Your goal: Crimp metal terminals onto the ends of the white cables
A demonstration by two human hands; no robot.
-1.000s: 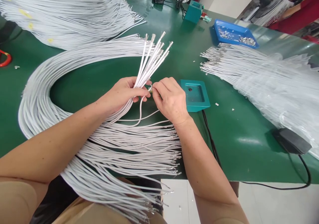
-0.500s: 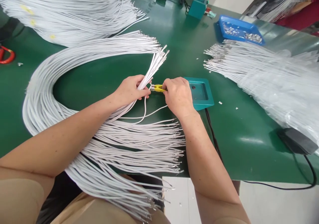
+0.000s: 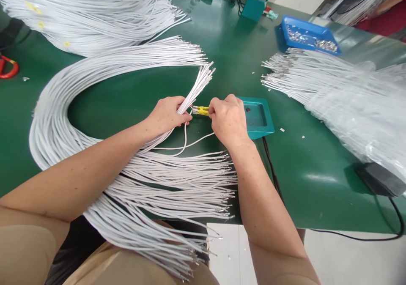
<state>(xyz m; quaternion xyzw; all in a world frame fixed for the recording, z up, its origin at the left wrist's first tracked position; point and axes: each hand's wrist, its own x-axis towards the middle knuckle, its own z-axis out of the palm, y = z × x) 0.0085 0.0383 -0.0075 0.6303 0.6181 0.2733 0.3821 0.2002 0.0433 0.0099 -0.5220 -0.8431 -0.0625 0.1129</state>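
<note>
Left hand (image 3: 169, 115), in the head view, was closed around a bunch of white wires (image 3: 198, 86), thumb on the near side, with their tipped ends slanting up and to the right above the grip. Right hand (image 3: 229, 122) was closed on a yellow tool (image 3: 201, 110), fingers curled over its rear part. The tool's metal end pointed left and lay right beside the left fingertips; whether it touched a wire could not be told. One thin wire (image 3: 185, 137) hung in a bend below the left hand, and another ran toward the underside of the right hand.

Just beyond the right hand, partly hidden by it, sat a teal tray (image 3: 268, 118) on the green table (image 3: 304, 162). Under the forearms a broad spread of white wires (image 3: 177, 204) reached right, their ends fanned out near the table's edge. A curved bundle (image 3: 47, 116) swept round at left, its upper end just behind the held bunch.

Farther back lay a large wire bundle (image 3: 108, 18) with yellow marks, a teal box (image 3: 254, 6), and a blue tray (image 3: 304, 48) of small metallic pieces (image 3: 326, 45). At right, more wires lay partly under clear plastic (image 3: 352, 107), near a black box (image 3: 380, 179).
</note>
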